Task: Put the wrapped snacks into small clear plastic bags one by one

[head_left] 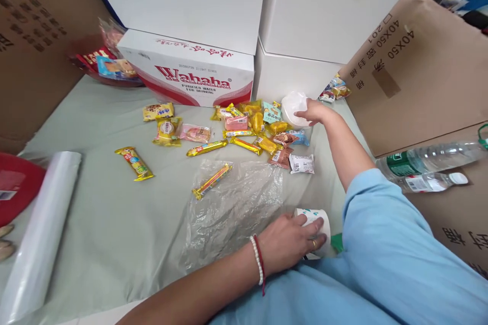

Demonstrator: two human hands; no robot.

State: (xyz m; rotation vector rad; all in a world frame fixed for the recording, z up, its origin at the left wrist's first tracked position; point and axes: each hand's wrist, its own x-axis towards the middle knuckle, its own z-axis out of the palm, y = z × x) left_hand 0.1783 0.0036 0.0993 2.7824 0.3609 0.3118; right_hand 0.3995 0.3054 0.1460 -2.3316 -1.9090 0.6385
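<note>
My right hand [316, 111] reaches to the back and grips the edge of a white, translucent plastic bowl or lid [293, 105]. Packaged snacks lie in a cluster beside it, among them a teal packet [271, 111], a blue and brown packet [292, 137] and a white packet [302, 163]. Close to my body, my left hand [292, 239] has its fingers curved over a white cylinder with teal print [322, 218], which looks like a paper cup lying on its side. Left of that hand a clear plastic bag [244, 208] is spread flat, with a yellow snack bar [212, 181] on it.
A Wahaha water carton [190, 73] and white boxes [305, 10] wall off the back. Cardboard [412, 61] stands at the right, near two plastic bottles [430, 157]. On the left are a plastic film roll [46, 228], a red object [19, 183] and a red snack bowl [110, 78].
</note>
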